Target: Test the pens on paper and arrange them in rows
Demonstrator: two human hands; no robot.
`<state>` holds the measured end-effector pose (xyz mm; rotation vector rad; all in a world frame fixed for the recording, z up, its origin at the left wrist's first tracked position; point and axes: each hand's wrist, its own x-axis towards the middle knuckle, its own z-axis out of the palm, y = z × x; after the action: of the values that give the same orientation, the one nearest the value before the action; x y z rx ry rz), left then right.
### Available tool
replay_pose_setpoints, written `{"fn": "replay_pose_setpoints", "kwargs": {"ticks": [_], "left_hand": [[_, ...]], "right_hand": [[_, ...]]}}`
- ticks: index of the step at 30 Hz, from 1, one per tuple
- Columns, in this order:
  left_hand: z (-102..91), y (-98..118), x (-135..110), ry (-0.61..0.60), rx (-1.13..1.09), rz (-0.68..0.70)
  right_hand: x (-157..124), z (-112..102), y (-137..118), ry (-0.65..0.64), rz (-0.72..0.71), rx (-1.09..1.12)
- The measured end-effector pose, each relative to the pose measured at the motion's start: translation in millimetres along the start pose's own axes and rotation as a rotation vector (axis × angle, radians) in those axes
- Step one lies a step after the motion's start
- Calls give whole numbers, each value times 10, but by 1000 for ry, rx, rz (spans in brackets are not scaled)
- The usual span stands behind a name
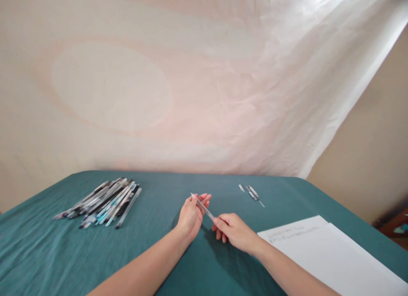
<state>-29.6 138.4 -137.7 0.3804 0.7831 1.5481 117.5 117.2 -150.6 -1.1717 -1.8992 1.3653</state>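
Observation:
A slim pen (205, 209) with a clear barrel is held slantwise above the table, between my two hands. My left hand (191, 215) is closed on its upper left end, near the pointed tip, with the other fingers partly spread behind it. Lower down, my right hand (234, 231) pinches the opposite end between thumb and fingers. Whether a cap sits on either end is too small to tell.
To the left lies a pile of many pens (108, 202). Small pen parts (252, 193) and a short white piece (241, 188) rest at the back right. White paper sheets (331, 257) with faint writing lie at right on the green tablecloth (165, 189). A pale cloth (204, 83) hangs behind.

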Motion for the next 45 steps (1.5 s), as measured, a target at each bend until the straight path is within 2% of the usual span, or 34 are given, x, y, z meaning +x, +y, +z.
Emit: {"fn": "replay_pose_setpoints", "kwargs": {"ticks": [7, 10, 15, 28, 35, 45], "left_hand": [[-116, -47, -91, -273, 139, -131], [-142, -92, -119, -328, 147, -108], [-168, -102, -113, -313, 123, -62], [-156, -88, -125, -299, 107, -48], [-139, -97, -141, -310, 112, -36], [-117, -107, -174, -316, 123, -22]], "right_hand": [[54, -41, 106, 90, 54, 36], [39, -47, 93, 98, 102, 136], [11, -74, 77, 106, 97, 271], [4, -34, 79, 236, 22, 232], [13, -39, 64, 192, 43, 340], [-6, 2, 96, 328, -23, 174]]}}
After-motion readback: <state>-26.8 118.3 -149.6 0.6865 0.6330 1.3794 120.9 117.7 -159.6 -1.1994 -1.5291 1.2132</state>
